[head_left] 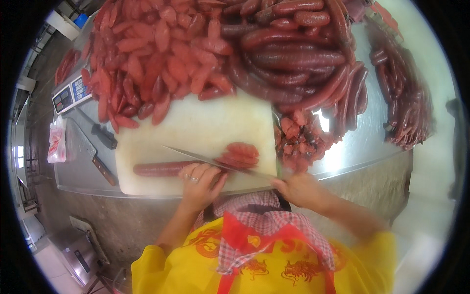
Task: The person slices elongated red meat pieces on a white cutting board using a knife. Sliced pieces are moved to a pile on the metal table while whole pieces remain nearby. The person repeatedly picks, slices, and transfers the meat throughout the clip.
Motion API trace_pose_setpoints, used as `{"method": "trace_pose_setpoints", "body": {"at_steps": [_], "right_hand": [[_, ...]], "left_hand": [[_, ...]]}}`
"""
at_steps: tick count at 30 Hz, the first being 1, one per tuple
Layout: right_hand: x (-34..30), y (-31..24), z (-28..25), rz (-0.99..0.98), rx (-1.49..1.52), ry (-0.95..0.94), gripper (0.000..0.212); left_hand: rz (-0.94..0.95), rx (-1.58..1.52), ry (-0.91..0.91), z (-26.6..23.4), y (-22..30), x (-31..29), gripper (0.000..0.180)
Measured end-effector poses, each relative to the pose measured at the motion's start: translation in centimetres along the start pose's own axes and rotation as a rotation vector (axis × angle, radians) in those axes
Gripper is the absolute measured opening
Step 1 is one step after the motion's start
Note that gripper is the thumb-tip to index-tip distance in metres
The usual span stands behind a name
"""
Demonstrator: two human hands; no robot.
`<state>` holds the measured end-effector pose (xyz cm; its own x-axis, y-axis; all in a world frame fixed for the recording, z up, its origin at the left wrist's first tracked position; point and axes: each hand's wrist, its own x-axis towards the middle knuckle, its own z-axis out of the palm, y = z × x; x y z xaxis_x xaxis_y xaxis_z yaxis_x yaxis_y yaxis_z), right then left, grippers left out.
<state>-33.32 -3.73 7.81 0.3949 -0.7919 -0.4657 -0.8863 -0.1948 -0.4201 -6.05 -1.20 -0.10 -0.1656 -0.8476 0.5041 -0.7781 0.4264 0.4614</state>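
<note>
Yellow apron [205, 267] with a checked cloth over it sits closest to the lens, the person bent over the surface [362, 142]. Right hand [299, 188] is closed around the handle of a long knife [215, 159], grip tight, blade angled across the cutting board [196, 132]. Left hand [199, 180] presses down on a red sausage [159, 168] lying along the board's near edge, fingers curled on its right end, holding it rather than fully wrapping it. Blade edge sits just right of those fingers, against a small stack of cut slices [240, 154].

Step in hand looks like slicing, mid-sausage: most of its length is uncut. Next cut likely needs the left fingers to back off leftward and the blade to keep its slant.

Beyond the board: heap of sliced pieces [152, 54] at the far left, whole sausages [293, 59] piled at the far right, scraps [301, 137] beside the board. A cleaver [90, 149] and a scale [72, 93] lie to the left.
</note>
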Motion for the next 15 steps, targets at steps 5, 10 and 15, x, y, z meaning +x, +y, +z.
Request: {"method": "trace_pose_setpoints", "body": {"at_steps": [5,10,15], "right_hand": [[4.8,-3.3,1.7,-0.104,0.012,-0.011,0.058],[-2.2,-0.6,-2.0,-0.081,0.057,0.006,0.047],[-3.1,0.1,-1.8,-0.072,-0.004,-0.003,0.053]], "left_hand": [[0.023,-0.033,0.009,-0.7,-0.4,-0.3,0.034],[0.007,0.025,0.000,-1.7,-1.4,-1.0,0.035],[-0.005,-0.014,0.005,-1.6,-1.7,-0.9,0.036]]}}
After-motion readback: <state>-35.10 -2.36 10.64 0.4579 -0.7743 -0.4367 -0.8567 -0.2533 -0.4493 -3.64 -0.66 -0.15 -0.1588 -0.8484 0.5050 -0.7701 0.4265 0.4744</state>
